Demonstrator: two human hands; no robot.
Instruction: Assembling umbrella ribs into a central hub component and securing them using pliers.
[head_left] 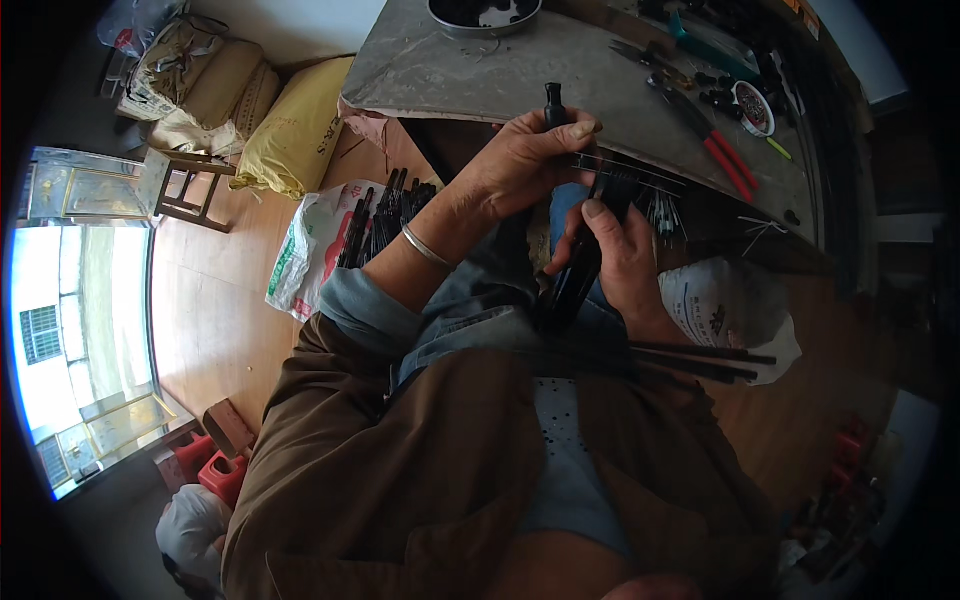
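At the far left a bright glazed opening (100, 310) shows, with red plastic containers (222, 478) below it and a wooden stool (188, 183) standing above and to its right. A stack of tan sacks (225, 90) comes next, then a full yellow sack (298, 128) slumped near the edge of the worktop (400, 75). On the wooden floor, a printed white plastic bag (290, 265) lies spread beneath a cluster of slim black rods (385, 218).

In the middle, above the person's lap, the left hand (520, 165) wears a silvery bangle (425, 245) at the wrist; its grip is closed around a black knobbed rod (554, 98), whose narrow-necked end rises past the thumb. Thin metal wires (640, 172) cross just beside its fingertips. The right hand (625, 260), lower and nearer the body, has its grip wrapped around a dark elongated piece (575, 280), thumb pressed on it. Whether this joins the knobbed rod cannot be told.

On the worktop sits a round metal bowl (487, 31) holding small black pieces. Under its front edge, a bundle of wires (665, 215) hangs beside the right hand. Several black sticks (705, 362) extend rightward across the lap, near a white plastic bag (725, 300). Farther right on the worktop lie red-handled pliers (715, 150), a small white dish (753, 108) and a yellow-green stick (779, 149).
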